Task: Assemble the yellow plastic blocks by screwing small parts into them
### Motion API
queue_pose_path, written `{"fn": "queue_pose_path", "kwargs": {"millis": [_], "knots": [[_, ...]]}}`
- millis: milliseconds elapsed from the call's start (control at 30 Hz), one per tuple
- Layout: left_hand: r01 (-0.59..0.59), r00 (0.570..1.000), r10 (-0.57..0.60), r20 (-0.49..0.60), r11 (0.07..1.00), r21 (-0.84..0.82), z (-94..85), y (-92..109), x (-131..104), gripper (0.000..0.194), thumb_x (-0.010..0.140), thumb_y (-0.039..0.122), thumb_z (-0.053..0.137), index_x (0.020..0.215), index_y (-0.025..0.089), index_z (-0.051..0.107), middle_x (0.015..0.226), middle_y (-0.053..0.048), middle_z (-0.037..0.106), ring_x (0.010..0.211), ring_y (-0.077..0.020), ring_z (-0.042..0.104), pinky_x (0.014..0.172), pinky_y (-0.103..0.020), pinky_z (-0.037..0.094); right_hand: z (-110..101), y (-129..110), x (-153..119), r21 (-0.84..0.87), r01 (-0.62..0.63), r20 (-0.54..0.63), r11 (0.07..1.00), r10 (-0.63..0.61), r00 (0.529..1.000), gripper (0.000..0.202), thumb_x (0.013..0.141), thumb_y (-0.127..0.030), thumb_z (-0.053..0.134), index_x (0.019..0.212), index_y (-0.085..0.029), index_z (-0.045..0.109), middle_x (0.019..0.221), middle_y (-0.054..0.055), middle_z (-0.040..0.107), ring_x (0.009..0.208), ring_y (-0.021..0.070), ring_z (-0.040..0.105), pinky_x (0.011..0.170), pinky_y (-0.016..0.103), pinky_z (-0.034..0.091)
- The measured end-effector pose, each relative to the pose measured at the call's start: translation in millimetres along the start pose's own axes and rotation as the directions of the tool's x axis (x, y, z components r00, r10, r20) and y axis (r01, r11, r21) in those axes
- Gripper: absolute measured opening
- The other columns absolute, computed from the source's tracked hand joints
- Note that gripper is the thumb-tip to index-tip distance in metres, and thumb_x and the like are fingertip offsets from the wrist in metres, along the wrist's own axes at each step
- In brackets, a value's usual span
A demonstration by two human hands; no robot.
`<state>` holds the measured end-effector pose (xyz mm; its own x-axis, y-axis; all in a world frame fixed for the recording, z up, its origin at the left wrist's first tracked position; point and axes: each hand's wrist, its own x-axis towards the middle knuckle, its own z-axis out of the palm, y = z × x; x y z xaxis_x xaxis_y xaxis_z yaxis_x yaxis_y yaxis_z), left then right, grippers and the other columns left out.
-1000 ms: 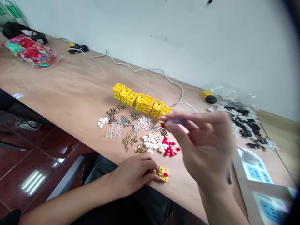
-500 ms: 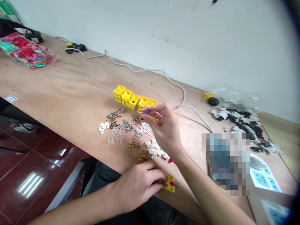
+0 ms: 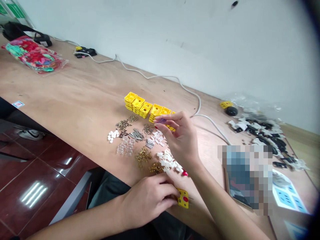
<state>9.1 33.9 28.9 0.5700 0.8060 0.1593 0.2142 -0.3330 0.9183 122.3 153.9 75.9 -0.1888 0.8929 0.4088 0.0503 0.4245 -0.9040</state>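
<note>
My left hand [image 3: 152,199] is closed on a yellow plastic housing [image 3: 183,199] with a red round spot on its face, held low over the near table edge. Higher up, my right hand [image 3: 178,133] pinches a small translucent purple piece [image 3: 162,121] between thumb and fingertips. Just behind those fingertips stand stacks of yellow housing shells [image 3: 138,104], partly covered by the hand. Between the hands lie white plastic parts [image 3: 168,161], a red button [image 3: 185,173], brass pieces [image 3: 143,156] and more brass bits [image 3: 156,168].
Small piles hold screws [image 3: 123,124], grey metal strips [image 3: 136,134], clear plastic pieces [image 3: 125,146] and white bits [image 3: 113,135]. A cable [image 3: 160,76] runs along the wall. Black and white parts [image 3: 262,133], a blurred-out flat item [image 3: 240,176] and a power strip [image 3: 290,196] sit right.
The whole scene has shifted slightly right in view as the camera turned. Both hands keep their grips on the yellow housing and the purple piece, in nearly the same places.
</note>
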Motion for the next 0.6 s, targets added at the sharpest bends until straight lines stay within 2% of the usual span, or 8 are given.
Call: {"fn": "queue_pose_path", "kwargs": {"millis": [167, 300, 367, 433, 533, 600], "knots": [[-0.016, 0.998, 0.012, -0.060, 0.998, -0.066, -3.5, 0, 1, 0.013, 0.092, 0.015, 0.074, 0.104, 0.016, 0.074, 0.106, -0.006, 0.071, 0.096, -0.0174, 0.069, 0.091, -0.026, 0.055, -14, -22, -11, -0.007, 0.064, -0.042, 0.998, -0.064, 0.997, 0.021, 0.090, -0.010, 0.070, 0.099, -0.026, 0.062, 0.098, -0.003, 0.074, 0.098, 0.0150, 0.075, 0.084, 0.031, 0.066], [0.112, 0.986, -0.128, -0.103, 0.983, -0.144, -8.1, 5, 2, 0.007, 0.091, 0.021, 0.076, 0.094, 0.017, 0.071, 0.089, -0.001, 0.067, 0.077, -0.0126, 0.063, 0.072, -0.022, 0.051, -31, -44, -31, -0.023, 0.114, -0.099, 0.993, -0.116, 0.988, 0.028, 0.088, -0.004, 0.070, 0.103, -0.027, 0.063, 0.099, -0.002, 0.076, 0.096, 0.0174, 0.077, 0.084, 0.035, 0.067], [0.218, 0.964, -0.245, -0.100, 0.949, -0.229, -8.4, 6, 3, 0.013, 0.092, 0.026, 0.076, 0.095, 0.018, 0.067, 0.084, 0.001, 0.065, 0.072, -0.0113, 0.060, 0.065, -0.021, 0.047, -41, -56, -43, -0.027, 0.131, -0.136, 0.991, -0.134, 0.982, 0.033, 0.087, 0.000, 0.070, 0.106, -0.027, 0.062, 0.101, -0.001, 0.077, 0.096, 0.0184, 0.077, 0.084, 0.035, 0.068], [0.276, 0.935, -0.334, -0.120, 0.897, -0.347, -6.7, 5, 2, 0.022, 0.090, 0.033, 0.077, 0.097, 0.018, 0.062, 0.084, 0.002, 0.064, 0.070, -0.0109, 0.059, 0.062, -0.021, 0.046, -49, -66, -56, -0.019, 0.135, -0.181, 0.991, -0.136, 0.974, 0.037, 0.087, 0.002, 0.068, 0.109, -0.027, 0.062, 0.102, 0.000, 0.076, 0.097, 0.0186, 0.076, 0.083, 0.034, 0.069], [0.264, 0.907, -0.383, -0.174, 0.841, -0.472, -2.4, 1, 1, 0.034, 0.089, 0.041, 0.078, 0.100, 0.019, 0.055, 0.088, 0.000, 0.065, 0.074, -0.0124, 0.062, 0.065, -0.022, 0.050, -56, -77, -76, -0.019, 0.112, -0.243, 0.994, -0.113, 0.963, 0.038, 0.088, 0.004, 0.065, 0.110, -0.028, 0.062, 0.103, 0.000, 0.076, 0.096, 0.0183, 0.075, 0.082, 0.033, 0.069], [0.243, 0.906, -0.376, -0.192, 0.836, -0.492, -0.6, -1, 1, 0.038, 0.091, 0.042, 0.076, 0.112, 0.020, 0.055, 0.090, -0.001, 0.066, 0.077, -0.0135, 0.064, 0.067, -0.023, 0.052, -59, -80, -88, -0.022, 0.100, -0.277, 0.995, -0.102, 0.955, 0.041, 0.088, 0.005, 0.065, 0.111, -0.029, 0.062, 0.103, -0.001, 0.076, 0.096, 0.0168, 0.074, 0.081, 0.030, 0.069]]}}
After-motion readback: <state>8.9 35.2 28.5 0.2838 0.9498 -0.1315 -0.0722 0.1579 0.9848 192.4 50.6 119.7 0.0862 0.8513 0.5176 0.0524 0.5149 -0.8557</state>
